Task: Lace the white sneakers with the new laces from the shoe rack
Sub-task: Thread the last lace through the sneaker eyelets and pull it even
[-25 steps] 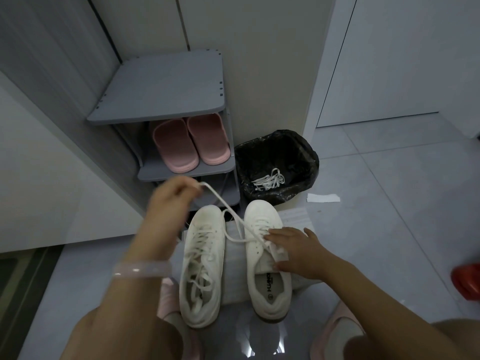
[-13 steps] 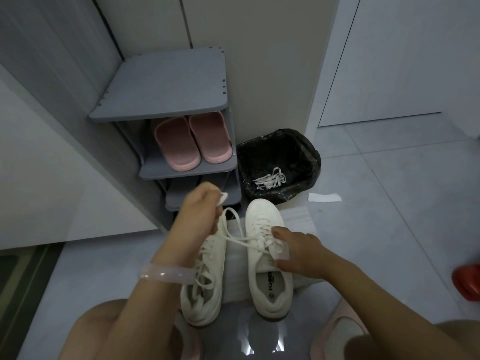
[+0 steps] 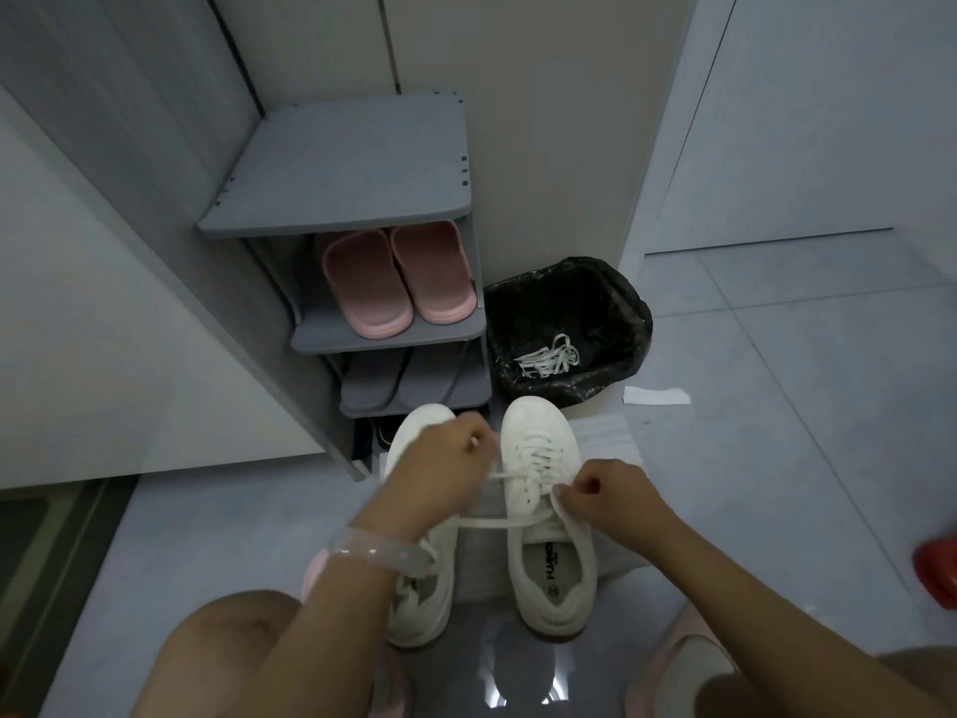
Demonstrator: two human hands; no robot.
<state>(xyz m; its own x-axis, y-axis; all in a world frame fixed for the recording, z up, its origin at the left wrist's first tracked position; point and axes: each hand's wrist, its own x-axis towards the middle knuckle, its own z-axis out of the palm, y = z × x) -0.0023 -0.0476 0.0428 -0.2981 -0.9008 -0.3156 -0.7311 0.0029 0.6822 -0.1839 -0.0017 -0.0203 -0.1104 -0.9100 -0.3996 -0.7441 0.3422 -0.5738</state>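
Two white sneakers sit side by side on the gray floor (image 3: 777,458), toes pointing at the shoe rack (image 3: 362,168). The right sneaker (image 3: 544,510) has a white lace (image 3: 510,523) going through its holes. The left sneaker (image 3: 422,603) is partly hidden under an arm.

The left hand (image 3: 440,463) is above the toe of the left sneaker. Its fingers are curled, and they pinch one end of the lace. The lace runs from there across to the right sneaker. A clear bracelet (image 3: 380,554) is on the left wrist.

The right hand (image 3: 606,492) is at the right side of the right sneaker, near the top holes. Its fingers are curled too and pinch the other part of the lace. A flat strip of lace stretches across the gap between the two shoes.

The shoe rack is gray. Pink slippers (image 3: 396,277) sit on its middle shelf, and gray slippers (image 3: 409,378) sit on the shelf below. Just right of the rack is a bin with a black bag (image 3: 569,323). A bunch of white laces (image 3: 549,357) lies inside it. A small white paper (image 3: 656,396) lies on the floor near the bin. Something red (image 3: 937,567) shows at the right edge.
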